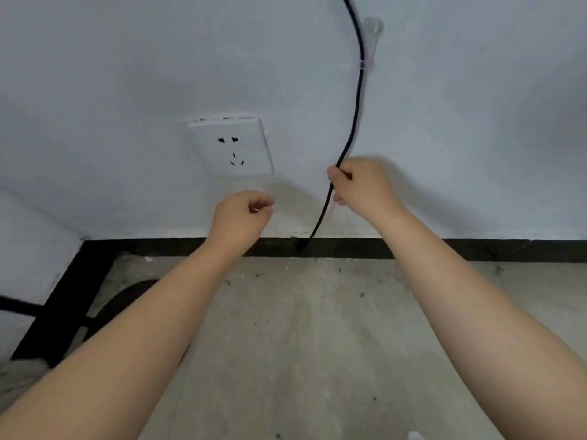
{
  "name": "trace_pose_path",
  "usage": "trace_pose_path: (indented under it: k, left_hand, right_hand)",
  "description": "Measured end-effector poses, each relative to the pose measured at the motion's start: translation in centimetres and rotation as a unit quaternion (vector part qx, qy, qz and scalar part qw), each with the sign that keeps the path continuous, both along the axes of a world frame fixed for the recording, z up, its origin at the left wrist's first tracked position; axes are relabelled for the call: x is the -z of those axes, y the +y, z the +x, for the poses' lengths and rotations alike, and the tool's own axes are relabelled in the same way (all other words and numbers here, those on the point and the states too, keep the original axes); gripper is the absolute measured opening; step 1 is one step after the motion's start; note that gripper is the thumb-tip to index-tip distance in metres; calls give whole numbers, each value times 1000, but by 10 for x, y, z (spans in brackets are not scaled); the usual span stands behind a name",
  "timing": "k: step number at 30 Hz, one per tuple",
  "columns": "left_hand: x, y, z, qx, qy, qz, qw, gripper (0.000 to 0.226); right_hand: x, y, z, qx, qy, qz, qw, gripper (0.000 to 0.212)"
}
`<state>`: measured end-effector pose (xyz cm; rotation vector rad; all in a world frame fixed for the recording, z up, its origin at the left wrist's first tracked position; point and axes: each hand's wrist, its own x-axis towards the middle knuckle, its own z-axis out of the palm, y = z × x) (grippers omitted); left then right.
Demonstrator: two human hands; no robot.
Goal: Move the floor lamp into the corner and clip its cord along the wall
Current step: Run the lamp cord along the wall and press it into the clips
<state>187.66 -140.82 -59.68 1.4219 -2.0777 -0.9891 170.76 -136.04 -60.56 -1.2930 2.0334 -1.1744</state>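
Note:
A black cord [358, 100] runs down the white wall from the top edge to the black skirting. A clear clip [371, 39] on the wall holds it near the top right. My right hand [362, 185] pinches the cord against the wall lower down, to the right of the socket; something pale and clear shows just under its fingers, too small to tell. My left hand [244, 214] hovers below the socket with fingers curled; thumb and forefinger are pinched together, and I cannot tell whether anything small is between them. A dark round lamp base [124, 300] shows partly behind my left forearm.
A white wall socket [233, 147] sits left of the cord. Black skirting [476, 249] lines the wall's foot and turns at the corner on the left. The floor [311, 328] is bare grey concrete with specks. A small white object [414, 436] lies at the bottom edge.

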Motion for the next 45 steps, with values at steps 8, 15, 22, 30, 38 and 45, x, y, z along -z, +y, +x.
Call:
trace_pose_path:
  k: [8, 15, 22, 30, 38, 45]
  left_hand:
    - [81, 20, 23, -21, -11, 43, 999, 33]
    - [108, 17, 22, -15, 73, 65, 995, 16]
    - [117, 1, 51, -23, 35, 87, 995, 18]
    - [120, -4, 58, 30, 17, 56, 998, 39]
    - [127, -5, 49, 43, 14, -5, 999, 16]
    - [109, -6, 38, -82, -22, -98, 992, 20]
  right_hand:
    - [35, 6, 31, 6, -300, 56, 952, 25]
    - [37, -5, 40, -23, -347, 23, 937, 23]
    - [60, -15, 50, 42, -293, 20, 955, 26]
    - [66, -23, 61, 25, -404, 1, 915, 24]
    - [65, -19, 57, 37, -399, 8, 916, 25]
    - [63, -28, 59, 87, -315, 19, 945, 25]
